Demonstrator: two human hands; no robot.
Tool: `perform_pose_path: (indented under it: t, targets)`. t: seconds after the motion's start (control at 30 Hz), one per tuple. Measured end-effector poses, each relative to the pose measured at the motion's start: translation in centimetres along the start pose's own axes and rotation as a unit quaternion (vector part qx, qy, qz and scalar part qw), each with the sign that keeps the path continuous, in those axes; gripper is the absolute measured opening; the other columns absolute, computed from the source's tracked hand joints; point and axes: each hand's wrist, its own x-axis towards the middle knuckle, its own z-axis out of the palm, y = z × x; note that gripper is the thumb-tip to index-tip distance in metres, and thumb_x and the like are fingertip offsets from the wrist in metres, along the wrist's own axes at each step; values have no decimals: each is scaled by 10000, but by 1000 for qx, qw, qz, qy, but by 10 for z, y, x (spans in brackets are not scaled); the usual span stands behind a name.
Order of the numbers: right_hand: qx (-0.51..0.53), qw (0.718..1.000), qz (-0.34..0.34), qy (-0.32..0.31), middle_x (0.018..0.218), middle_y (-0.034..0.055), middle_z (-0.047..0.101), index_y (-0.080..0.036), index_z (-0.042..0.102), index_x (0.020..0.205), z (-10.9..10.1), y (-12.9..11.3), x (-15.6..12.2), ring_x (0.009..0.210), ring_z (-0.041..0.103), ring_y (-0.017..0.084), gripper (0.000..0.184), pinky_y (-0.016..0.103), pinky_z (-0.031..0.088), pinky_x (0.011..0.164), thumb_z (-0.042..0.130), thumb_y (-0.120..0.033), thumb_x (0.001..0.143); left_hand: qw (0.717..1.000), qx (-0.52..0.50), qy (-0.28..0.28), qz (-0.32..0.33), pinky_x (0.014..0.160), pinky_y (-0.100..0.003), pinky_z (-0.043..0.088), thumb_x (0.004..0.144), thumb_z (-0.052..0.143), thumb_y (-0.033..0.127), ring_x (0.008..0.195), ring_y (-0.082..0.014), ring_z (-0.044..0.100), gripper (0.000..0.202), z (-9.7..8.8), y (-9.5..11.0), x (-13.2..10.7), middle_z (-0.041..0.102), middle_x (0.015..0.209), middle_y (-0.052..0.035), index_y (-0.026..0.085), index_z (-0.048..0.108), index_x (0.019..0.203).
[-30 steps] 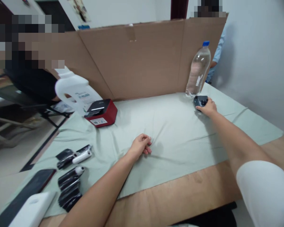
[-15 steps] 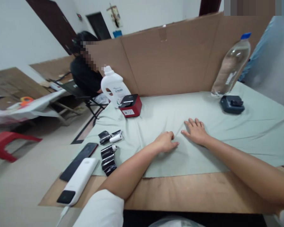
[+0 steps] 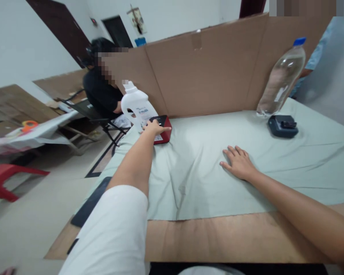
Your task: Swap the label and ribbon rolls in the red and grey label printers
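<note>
The left hand [image 3: 154, 128] is reaching out at full stretch to the far left of the counter [image 3: 218, 240] and is lying on top of the red box [image 3: 164, 135]. Its fingers are stretched out flat across the black lid and pointing right, not curled round anything. The box is sitting directly under that hand, on the far-left corner of the pale green cloth [image 3: 206, 187]. It is squat, with no clear long axis, and its red front is facing the near side.

The right hand [image 3: 238, 163] is resting palm down on the middle of the cloth, fingers spread and holding nothing. It is well apart from the box, so the left hand is far the nearer one.

A white jug [image 3: 136, 105] is standing just beside the box on its far-left side, close to the left wrist. A cardboard screen [image 3: 212, 68] is rising right behind both. Far right, a clear bottle [image 3: 281, 78] is standing by a dark grey device [image 3: 283, 126]. A dark phone [image 3: 88, 206] is lying near left, partly hidden by the sleeve. Beyond the counter a seated person [image 3: 99, 93] is showing.
</note>
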Motion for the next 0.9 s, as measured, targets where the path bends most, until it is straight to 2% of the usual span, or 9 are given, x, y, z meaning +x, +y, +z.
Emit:
perform_pose_path:
  t: [0.1, 0.17, 0.3, 0.37, 0.5, 0.57, 0.67, 0.77, 0.9]
  targets:
    - [3, 1000, -2, -3, 1538, 123, 375, -194, 451, 1431, -1, 0, 0, 1413, 290, 379, 656, 504, 272, 1118, 410, -585, 905, 999, 4, 41, -34, 996, -663, 292, 600, 705, 648, 1332, -507, 295, 837, 16, -2, -7, 347, 1459, -204, 222, 479, 1284]
    - [3, 1000, -1, -6, 1537, 128, 376, -189, 446, 1434, -1, 0, 0, 1413, 289, 380, 666, 507, 270, 1117, 407, -591, 904, 997, -9, 62, -37, 998, -662, 288, 605, 708, 628, 1314, -496, 325, 795, 18, 3, -13, 377, 1436, -196, 225, 501, 1258]
    - [9, 1000, 1, -9, 1536, 128, 376, -194, 450, 1429, -4, -1, 0, 1410, 294, 383, 661, 513, 273, 1113, 413, -591, 901, 996, -38, 81, -25, 1001, -655, 285, 582, 735, 612, 1242, -477, 430, 666, 6, 24, -33, 469, 1367, -179, 222, 598, 1105]
    - [18, 1000, 1, -10, 1536, 127, 377, -192, 457, 1424, -6, -1, 0, 1411, 292, 384, 660, 512, 269, 1117, 427, -588, 897, 996, -54, 74, 13, 980, -589, 349, 598, 726, 611, 1169, -421, 513, 609, -1, 42, -50, 553, 1284, -161, 219, 624, 1052]
    - [39, 999, -3, -1, 1512, 132, 414, -167, 494, 1391, -7, 0, -1, 1404, 317, 359, 640, 484, 272, 1124, 458, -567, 892, 989, -84, 20, 120, 871, -408, 440, 659, 679, 612, 1031, -303, 602, 529, -10, 82, -110, 667, 1081, -120, 201, 651, 991]
    - [47, 999, -11, 3, 1498, 133, 435, -158, 513, 1371, -8, 2, -2, 1396, 336, 349, 621, 471, 283, 1120, 469, -552, 893, 983, -77, -3, 166, 854, -397, 437, 674, 660, 634, 997, -289, 611, 517, -10, 99, -148, 675, 1051, -106, 203, 659, 960]
    - [49, 998, -30, 15, 1481, 137, 458, -147, 528, 1355, -7, 5, -3, 1385, 357, 347, 599, 465, 294, 1114, 476, -530, 896, 974, -38, 10, 222, 892, -431, 414, 696, 620, 675, 1026, -305, 594, 556, -6, 117, -204, 643, 1124, -114, 207, 655, 993]
    - [48, 998, -43, 23, 1477, 141, 463, -130, 518, 1367, -7, 8, -4, 1380, 371, 344, 592, 460, 295, 1117, 474, -495, 902, 967, 12, 32, 253, 932, -494, 384, 705, 604, 699, 1101, -361, 545, 615, 4, 120, -245, 592, 1207, -137, 210, 629, 1077]
    - [50, 998, -41, 13, 1488, 142, 449, -116, 509, 1375, -7, 8, -5, 1391, 365, 335, 581, 454, 291, 1128, 466, -458, 908, 970, 33, 45, 238, 930, -535, 387, 705, 598, 727, 1145, -401, 485, 688, 20, 105, -273, 526, 1288, -164, 205, 587, 1152]
